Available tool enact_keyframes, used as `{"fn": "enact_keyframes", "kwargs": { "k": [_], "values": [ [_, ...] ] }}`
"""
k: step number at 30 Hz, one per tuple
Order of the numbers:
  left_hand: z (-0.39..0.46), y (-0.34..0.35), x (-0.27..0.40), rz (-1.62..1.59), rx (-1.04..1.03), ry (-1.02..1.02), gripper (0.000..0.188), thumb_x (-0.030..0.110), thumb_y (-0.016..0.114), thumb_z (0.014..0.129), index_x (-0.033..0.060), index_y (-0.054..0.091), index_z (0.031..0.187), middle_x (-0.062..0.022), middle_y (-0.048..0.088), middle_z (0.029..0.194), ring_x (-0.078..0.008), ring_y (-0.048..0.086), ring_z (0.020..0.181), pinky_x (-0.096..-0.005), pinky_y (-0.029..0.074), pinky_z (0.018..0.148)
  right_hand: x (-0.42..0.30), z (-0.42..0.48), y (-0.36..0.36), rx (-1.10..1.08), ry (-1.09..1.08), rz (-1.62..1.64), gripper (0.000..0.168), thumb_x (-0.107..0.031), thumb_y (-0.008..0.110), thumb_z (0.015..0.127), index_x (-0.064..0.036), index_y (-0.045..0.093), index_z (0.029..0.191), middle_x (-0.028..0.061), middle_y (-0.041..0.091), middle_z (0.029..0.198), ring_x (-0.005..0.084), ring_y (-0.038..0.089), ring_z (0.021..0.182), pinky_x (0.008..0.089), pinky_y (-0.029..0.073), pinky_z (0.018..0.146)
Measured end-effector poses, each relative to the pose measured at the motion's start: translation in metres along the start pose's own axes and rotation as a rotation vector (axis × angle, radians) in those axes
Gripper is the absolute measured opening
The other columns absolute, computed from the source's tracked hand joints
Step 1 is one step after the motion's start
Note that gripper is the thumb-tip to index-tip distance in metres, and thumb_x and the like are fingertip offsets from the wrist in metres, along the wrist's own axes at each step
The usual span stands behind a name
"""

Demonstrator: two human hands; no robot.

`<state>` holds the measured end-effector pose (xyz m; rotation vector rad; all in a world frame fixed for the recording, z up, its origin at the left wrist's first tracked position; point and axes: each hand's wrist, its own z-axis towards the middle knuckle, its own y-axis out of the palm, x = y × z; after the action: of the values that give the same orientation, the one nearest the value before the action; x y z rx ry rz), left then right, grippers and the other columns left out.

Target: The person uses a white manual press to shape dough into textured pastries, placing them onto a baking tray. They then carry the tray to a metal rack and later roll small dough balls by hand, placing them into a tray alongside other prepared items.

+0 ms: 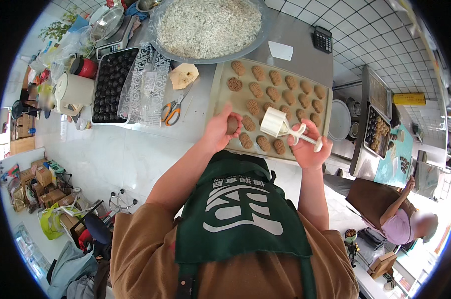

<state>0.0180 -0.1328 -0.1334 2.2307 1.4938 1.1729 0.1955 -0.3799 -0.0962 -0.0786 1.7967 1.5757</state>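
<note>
A brown ball of dough [232, 125] rests in the curled fingers of my left hand [219, 127], over the near left part of a baking tray [225, 80]. My right hand [309, 147] grips a white plastic plunger mould [275, 122] by its handle, the wide cylinder end pointing left above the tray. Rows of brown shaped dough pieces lie on the tray, most of them peanut-shaped with a netted surface [262, 143]. One round patterned piece [234, 84] sits among them at the left. The mould and my hands hide some pieces beneath.
A large bowl of pale flaky mix [265, 22] stands behind the tray. Leftward lie orange-handled scissors [172, 112], patterned plastic packaging [147, 86] and a tray of dark balls [115, 82]. A calculator [322, 39] sits at the back right. Another person [393, 220] works at a side table.
</note>
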Motion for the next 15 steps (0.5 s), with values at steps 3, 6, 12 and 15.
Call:
{"fn": "enact_keyframes", "kwargs": {
  "k": [3, 6, 12, 15],
  "values": [
    [-0.023, 0.039, 0.011, 0.181, -0.006, 0.085, 0.054, 0.054, 0.050, 0.107, 0.0043, 0.064, 0.090, -0.0068, 0.063, 0.075, -0.0191, 0.061, 0.068, -0.0328, 0.046, 0.059, 0.007, -0.007, 0.000, -0.080, 0.005, 0.149, 0.072, -0.056, 0.053, 0.093, -0.007, 0.055, 0.146, 0.0186, 0.066, 0.128, 0.0347, 0.063, 0.099, 0.0426, 0.050, 0.089],
    [-0.035, 0.059, 0.014, 0.255, 0.056, 0.142, 0.058, 0.060, 0.049, 0.105, 0.0036, 0.061, 0.101, -0.0104, 0.066, 0.083, -0.0211, 0.065, 0.079, -0.0372, 0.051, 0.070, 0.015, -0.011, -0.005, -0.106, -0.008, 0.268, 0.068, -0.057, 0.052, 0.093, -0.011, 0.059, 0.143, 0.0146, 0.068, 0.125, 0.0321, 0.063, 0.097, 0.0394, 0.049, 0.089],
    [-0.088, 0.096, 0.017, 0.223, -0.146, 0.380, 0.042, 0.031, 0.056, 0.108, -0.0005, 0.051, 0.135, -0.0150, 0.065, 0.125, -0.0231, 0.063, 0.117, -0.0381, 0.049, 0.105, 0.022, -0.019, -0.015, -0.108, -0.036, 0.472, 0.067, -0.058, 0.053, 0.092, -0.013, 0.060, 0.141, 0.0109, 0.069, 0.123, 0.0299, 0.062, 0.097, 0.0376, 0.049, 0.089],
    [-0.093, 0.107, 0.009, 0.551, -0.090, 0.587, 0.041, 0.018, 0.059, 0.106, 0.0006, 0.048, 0.142, -0.0136, 0.061, 0.136, -0.0209, 0.058, 0.125, -0.0360, 0.046, 0.108, 0.025, -0.017, -0.014, -0.140, -0.052, 0.485, 0.060, -0.053, 0.056, 0.093, -0.014, 0.062, 0.139, 0.0108, 0.068, 0.123, 0.0285, 0.062, 0.098, 0.0362, 0.048, 0.085]
  ]
}}
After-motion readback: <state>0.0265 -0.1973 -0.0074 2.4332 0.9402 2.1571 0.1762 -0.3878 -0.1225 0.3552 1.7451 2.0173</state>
